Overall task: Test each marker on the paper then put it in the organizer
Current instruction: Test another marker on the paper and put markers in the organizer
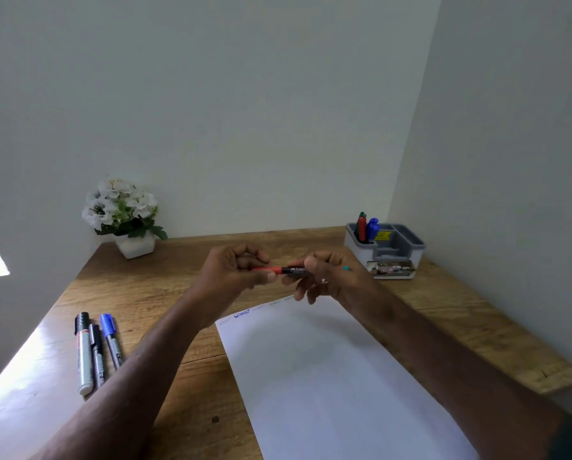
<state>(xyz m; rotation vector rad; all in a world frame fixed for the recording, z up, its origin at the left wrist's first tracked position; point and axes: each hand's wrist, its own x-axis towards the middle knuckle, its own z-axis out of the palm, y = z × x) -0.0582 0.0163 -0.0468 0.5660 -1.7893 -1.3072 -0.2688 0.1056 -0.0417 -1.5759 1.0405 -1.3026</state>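
Between hands, marker (288, 270) ends hidden by fingers (306, 260).

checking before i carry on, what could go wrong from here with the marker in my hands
Both hands, left hand and right hand, hold the red marker in the air above the paper's far edge. If it is being uncapped, a hard tug could swing the tip onto fingers or the wooden desk. The three markers lying loose on the left could roll if the forearm nudges them.

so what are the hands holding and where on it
A marker: left hand pinches its red cap end, right hand grips the black barrel.
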